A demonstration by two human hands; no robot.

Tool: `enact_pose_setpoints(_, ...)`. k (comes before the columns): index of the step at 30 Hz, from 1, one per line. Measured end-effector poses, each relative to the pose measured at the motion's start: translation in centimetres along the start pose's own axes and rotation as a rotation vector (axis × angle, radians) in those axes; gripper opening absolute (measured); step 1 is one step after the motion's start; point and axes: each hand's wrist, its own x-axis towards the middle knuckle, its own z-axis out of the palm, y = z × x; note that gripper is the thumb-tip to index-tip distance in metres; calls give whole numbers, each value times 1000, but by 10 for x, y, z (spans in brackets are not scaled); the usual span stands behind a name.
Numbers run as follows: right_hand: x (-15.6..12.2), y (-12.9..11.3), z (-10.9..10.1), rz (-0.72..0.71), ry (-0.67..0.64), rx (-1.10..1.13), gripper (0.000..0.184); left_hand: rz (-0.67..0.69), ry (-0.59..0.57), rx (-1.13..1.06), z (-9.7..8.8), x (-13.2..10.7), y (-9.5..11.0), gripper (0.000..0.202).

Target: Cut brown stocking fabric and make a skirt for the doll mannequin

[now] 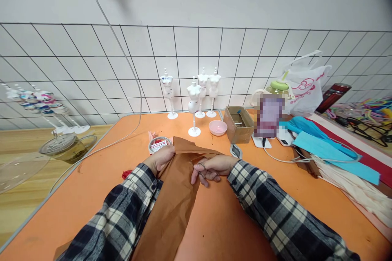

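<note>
A long strip of brown cloth (173, 204) runs from the table's front edge up between my hands, with its far end folded over. My left hand (162, 159) is closed on the cloth's left edge near that fold. On the right side of the cloth, my right hand (211, 168) has its fingers curled around a pair of small scissors (201, 166). Only thin metal finger loops show; the blades are hidden by the cloth and hand. Just beyond my left hand lies a roll of tape (159, 143).
Several white mini dress forms (194, 98) stand at the back, near a pink bowl (218, 127) and a cardboard box (239, 126). A phone (269, 116), a green-lidded bottle (279, 87) and blue cloth (333, 151) are at right. A lidded cup (65, 147) stands left.
</note>
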Motion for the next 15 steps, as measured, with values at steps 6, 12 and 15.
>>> enact_pose_setpoints(6,-2,2,-3,32,4,5,50,127,41,41,10,-7,8,59)
enact_pose_setpoints(12,-15,3,-7,56,-86,-61,55,503,106,494,19,-14,31,58)
enact_pose_setpoints(15,-20,-1,-8,67,-159,-115,54,404,236,676,24,-9,31,25)
